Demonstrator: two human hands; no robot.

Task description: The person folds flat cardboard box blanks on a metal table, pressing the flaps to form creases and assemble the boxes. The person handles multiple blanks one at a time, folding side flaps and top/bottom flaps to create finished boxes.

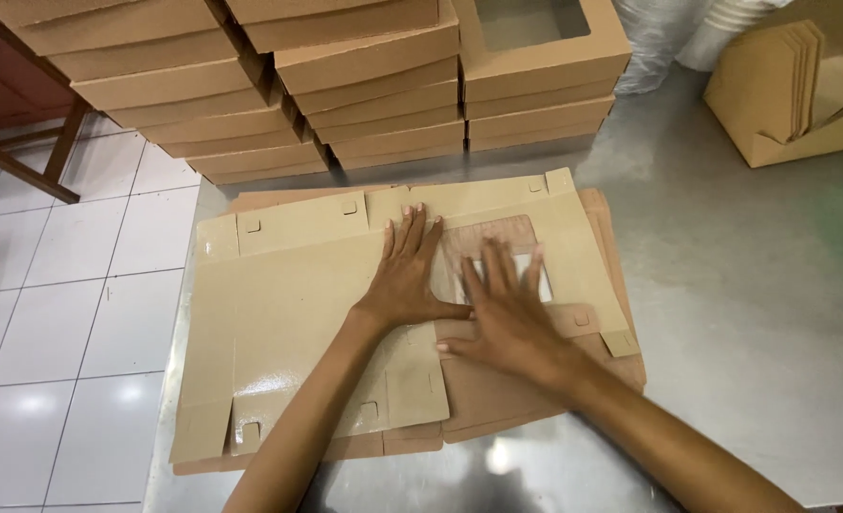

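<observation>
on the steel table, atop a pile of unfolded blanks, lay the flat cardboard box blank, its clear window panel toward the far side. left hand and right hand pressed flat on the blank beside the window, each grip released, fingers spread, grasping nothing. beyond the blank stood stacks of folded boxes. judged step: flattening a panel along its crease; folding it up would call for fingertips under a flap edge.
</observation>
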